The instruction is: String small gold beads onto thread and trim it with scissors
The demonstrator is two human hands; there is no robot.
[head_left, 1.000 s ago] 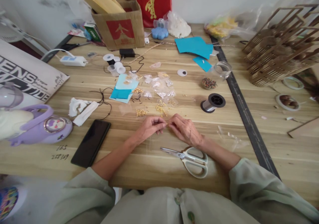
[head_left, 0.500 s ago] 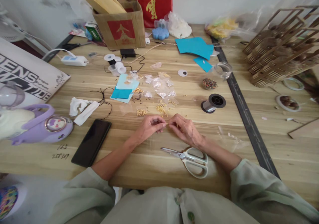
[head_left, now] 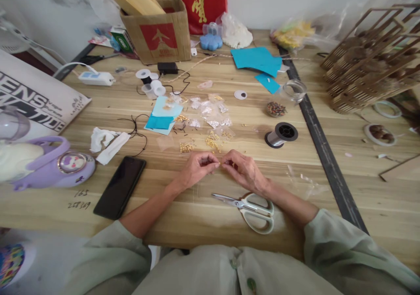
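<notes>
My left hand [head_left: 198, 169] and my right hand [head_left: 243, 169] almost meet at the fingertips, low over the wooden table. Both are closed in a pinch. Something tiny and gold-coloured shows at the left fingertips, too small to name; what the right fingers pinch cannot be made out. Just beyond the hands lie small piles of gold beads [head_left: 186, 148] and several little clear bags [head_left: 207, 109]. Scissors [head_left: 242, 204] with pale handles rest below my right hand, blades pointing left. A spool of thin wire [head_left: 285, 133] stands to the right.
A black phone [head_left: 120, 187] lies left of my forearm, near white tissue [head_left: 113, 148] and a purple bottle [head_left: 55, 162]. Farther back are blue sheets [head_left: 256, 60], a cardboard box [head_left: 158, 36] and a jar of dark beads [head_left: 276, 109]. Wooden baskets [head_left: 367, 71] stand at the right.
The hands hold nearly the same place, and both are still pinched close together. The view has shifted very slightly.
</notes>
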